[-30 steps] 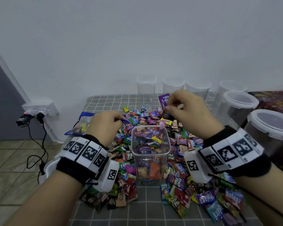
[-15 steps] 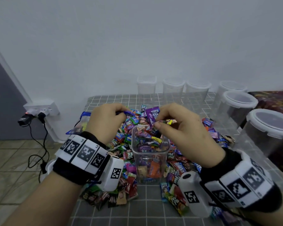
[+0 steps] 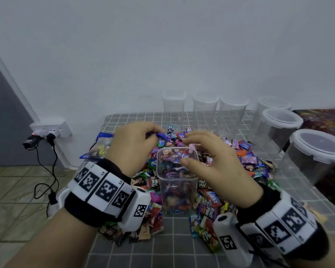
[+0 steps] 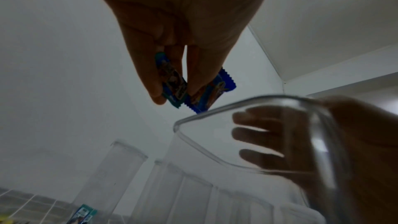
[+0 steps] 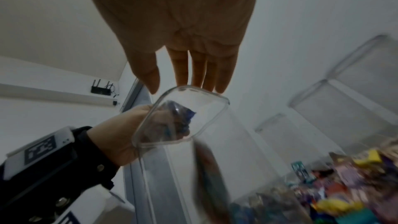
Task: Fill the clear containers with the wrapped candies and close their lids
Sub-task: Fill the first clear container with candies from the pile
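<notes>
The filling step is going on: the square clear container [image 3: 177, 178], standing amid the candy pile [image 3: 240, 163] on the tabletop [image 3: 162, 248], is sitting nearly full. The left hand [image 3: 132, 144] is pinching two blue wrapped candies [image 4: 193, 89] in its grip beside the rim. The right hand [image 3: 215, 161] is hovering over the mouth, fingers straight, holding nothing. Next, probably, comes dropping those candies in.

candies [image 4: 212, 89] blue, teal | tablecloth [image 3: 174, 246] grey, white grid | wristbands [image 3: 103, 188] black-white squares
</notes>
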{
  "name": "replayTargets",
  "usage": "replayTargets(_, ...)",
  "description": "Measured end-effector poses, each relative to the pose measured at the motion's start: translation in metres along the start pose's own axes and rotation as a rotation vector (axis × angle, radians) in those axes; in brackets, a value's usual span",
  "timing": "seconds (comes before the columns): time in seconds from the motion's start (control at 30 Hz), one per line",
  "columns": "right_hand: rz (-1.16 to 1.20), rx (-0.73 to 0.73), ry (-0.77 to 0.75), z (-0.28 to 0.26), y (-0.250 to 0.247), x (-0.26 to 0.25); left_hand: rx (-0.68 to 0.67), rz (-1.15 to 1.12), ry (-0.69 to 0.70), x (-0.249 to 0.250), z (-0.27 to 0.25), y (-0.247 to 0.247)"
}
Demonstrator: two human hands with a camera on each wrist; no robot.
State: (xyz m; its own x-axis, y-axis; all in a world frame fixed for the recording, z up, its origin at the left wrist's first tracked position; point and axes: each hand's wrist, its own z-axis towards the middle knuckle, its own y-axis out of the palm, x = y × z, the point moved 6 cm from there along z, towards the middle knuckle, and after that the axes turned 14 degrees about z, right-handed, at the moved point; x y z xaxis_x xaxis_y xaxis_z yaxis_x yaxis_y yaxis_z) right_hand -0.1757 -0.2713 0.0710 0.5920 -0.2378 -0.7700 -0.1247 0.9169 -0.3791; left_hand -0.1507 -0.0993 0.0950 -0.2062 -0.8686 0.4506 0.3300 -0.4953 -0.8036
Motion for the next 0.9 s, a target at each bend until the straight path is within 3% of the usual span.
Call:
replayTargets(0.13,0.257,-0.147,0.334,-0.012,0.007,0.027,0.012,0.051,0.115,0.016,-0.007,-0.005)
replayTargets(0.23,0.418,-0.222,0.419,-0.019,0.017,0.035,0.000,0.113,0.229,0.029,-0.014,-0.001)
replayTargets(0.57,0.334,-0.165,0.398,-0.018,0.018,0.046,-0.020,0.211,0.464,0.039,-0.028,0.029)
replayTargets(0.9,0.275,-0.162,0.366,-0.019,0.017,0.044,0.092,0.023,0.440,0.035,-0.033,0.021)
